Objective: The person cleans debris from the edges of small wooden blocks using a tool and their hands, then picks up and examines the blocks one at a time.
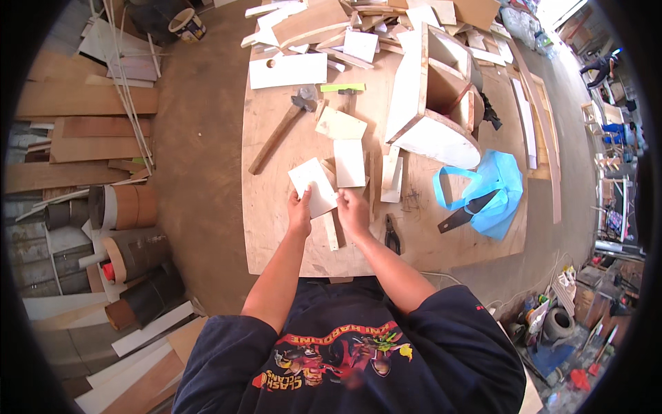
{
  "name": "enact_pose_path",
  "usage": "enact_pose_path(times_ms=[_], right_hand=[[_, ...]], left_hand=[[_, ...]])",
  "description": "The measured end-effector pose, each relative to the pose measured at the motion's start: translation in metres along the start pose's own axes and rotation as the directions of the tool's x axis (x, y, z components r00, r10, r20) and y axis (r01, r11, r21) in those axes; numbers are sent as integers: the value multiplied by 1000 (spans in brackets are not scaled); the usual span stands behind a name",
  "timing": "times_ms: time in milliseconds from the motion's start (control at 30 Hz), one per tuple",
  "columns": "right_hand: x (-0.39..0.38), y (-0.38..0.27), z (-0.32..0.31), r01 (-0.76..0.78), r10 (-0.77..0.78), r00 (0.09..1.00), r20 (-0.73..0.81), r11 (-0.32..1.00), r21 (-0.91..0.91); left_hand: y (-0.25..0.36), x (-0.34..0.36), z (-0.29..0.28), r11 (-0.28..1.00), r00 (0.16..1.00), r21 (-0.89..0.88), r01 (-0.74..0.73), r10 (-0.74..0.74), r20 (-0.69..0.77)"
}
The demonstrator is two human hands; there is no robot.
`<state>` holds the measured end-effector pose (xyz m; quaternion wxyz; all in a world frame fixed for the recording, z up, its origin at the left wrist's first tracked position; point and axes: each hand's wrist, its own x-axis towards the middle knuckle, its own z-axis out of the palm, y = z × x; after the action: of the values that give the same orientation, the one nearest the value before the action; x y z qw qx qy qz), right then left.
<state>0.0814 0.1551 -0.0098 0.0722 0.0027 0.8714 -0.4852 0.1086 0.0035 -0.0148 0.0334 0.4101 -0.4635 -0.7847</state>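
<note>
My left hand point(299, 214) grips a small white rectangular board point(314, 181) by its lower left edge, thumb on top, tilted above the worktable. Beside the board's right edge, my right hand point(354, 212) is closed with its fingertips pinched together; anything between them is too small to make out. Another white board point(349, 164) lies just beyond the right hand, and a pale board point(341, 124) sits past that. Under the held board a narrow wood strip point(331, 231) points toward me. Black-handled pliers point(392, 236) rest to the right of my right forearm.
A wooden-handled hammer point(279, 134) lies at the left of the worktable point(276, 241). Scrap wood point(310, 27) is heaped at the far end. On the right are a white wooden cabinet-like frame point(431, 138), a blue bag point(503, 196) and a saw blade point(455, 219).
</note>
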Motion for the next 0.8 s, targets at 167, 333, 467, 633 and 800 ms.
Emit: enact_pose_path(times_ms=[167,333,467,633,800], right_hand=[[41,-21,1,-144,20,975,-220,815,-561],[44,-36,25,-236,187,972,-145,730,-641],[11,-36,54,-96,17,993,-120,711,-696],[-19,-34,72,-17,-75,992,-101,716,-698],[-21,-36,69,131,-181,983,1,706,-697]], left_hand=[[-1,32,-35,997,1000,68,-21,20,8],[7,65,-55,992,998,128,-8,-1,70],[23,81,-64,997,994,-8,75,-74,85],[41,84,-80,952,923,-116,284,-239,301],[49,77,-79,836,780,-211,507,-341,524]])
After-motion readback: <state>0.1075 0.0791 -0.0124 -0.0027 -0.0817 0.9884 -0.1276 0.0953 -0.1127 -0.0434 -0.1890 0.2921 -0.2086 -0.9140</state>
